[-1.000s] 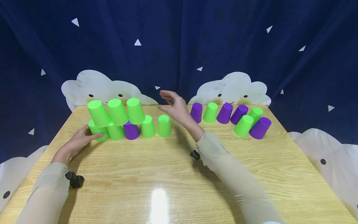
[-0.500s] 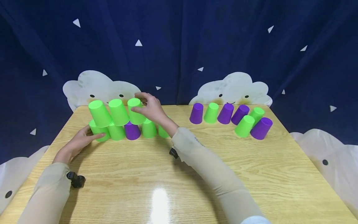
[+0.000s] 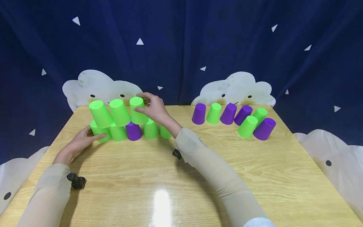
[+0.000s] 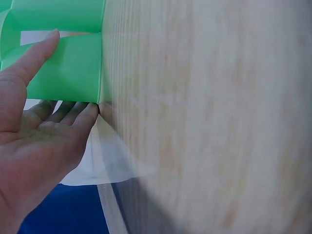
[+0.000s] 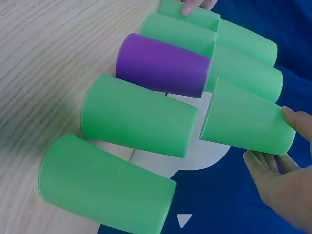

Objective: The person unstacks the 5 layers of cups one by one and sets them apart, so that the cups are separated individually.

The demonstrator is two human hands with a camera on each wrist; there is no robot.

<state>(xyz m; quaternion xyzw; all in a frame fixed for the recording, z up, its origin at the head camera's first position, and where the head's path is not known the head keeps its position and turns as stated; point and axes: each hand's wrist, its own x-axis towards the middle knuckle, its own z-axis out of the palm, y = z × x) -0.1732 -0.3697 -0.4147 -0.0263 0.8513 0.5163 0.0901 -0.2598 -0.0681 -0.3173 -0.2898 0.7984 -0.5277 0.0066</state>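
Observation:
My left hand (image 3: 82, 141) holds the leftmost bottom green cup (image 4: 68, 73), thumb on the near side and fingers on the outer side. My right hand (image 3: 156, 109) pinches the rightmost upper green cup (image 5: 251, 119) near its narrow closed end, which faces up. In the right wrist view, a gap shows between that cup's rim and the green cup (image 5: 139, 117) beneath. Two more upper green cups, the left one (image 3: 101, 114) and the middle one (image 3: 120, 112), rest on the bottom row. That row also has a purple cup (image 3: 133, 131) and a green cup (image 5: 107, 187) at its right end.
Farther right on the wooden table (image 3: 136, 183) several upside-down cups stand apart from the stack, among them a purple cup (image 3: 199, 114), a green cup (image 3: 247, 127) and a purple cup (image 3: 264, 129). A dark blue curtain (image 3: 181, 47) hangs behind the table's back edge.
My right hand has moved left from beside the stack to the rightmost upper green cup and taken hold of it. That cup now sits slightly higher. My left hand stays in place.

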